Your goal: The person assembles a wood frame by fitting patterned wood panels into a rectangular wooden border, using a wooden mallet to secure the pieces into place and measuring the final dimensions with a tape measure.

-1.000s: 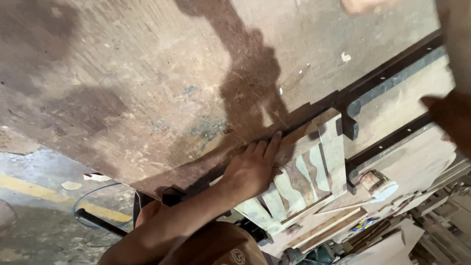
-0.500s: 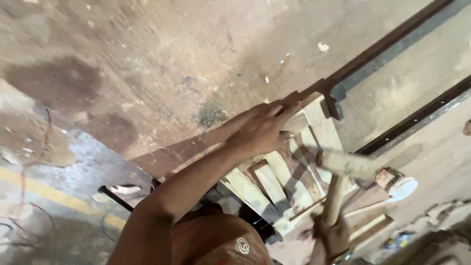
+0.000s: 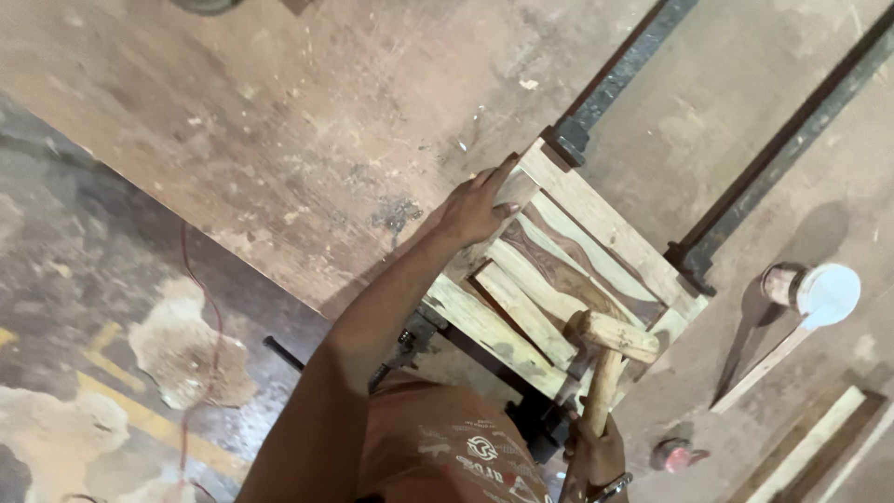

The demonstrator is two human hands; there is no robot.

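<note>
On the tabletop [image 3: 279, 112], the wooden slatted frame [image 3: 559, 270] lies clamped between two dark bar clamps [image 3: 792, 149]. My left hand [image 3: 475, 207] presses flat and open-fingered on the frame's upper corner. My right hand [image 3: 596, 452], below the frame, grips the handle of a wooden mallet [image 3: 610, 349], its head over the frame's lower edge. Stiff and heavy-looking, the frame seems best held by its outer rails.

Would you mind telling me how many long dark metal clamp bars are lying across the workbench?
2. One clamp bar runs from the wooden frame's far corner to the top edge; the other clamp bar runs from its right corner. Any others may be hidden.
</note>
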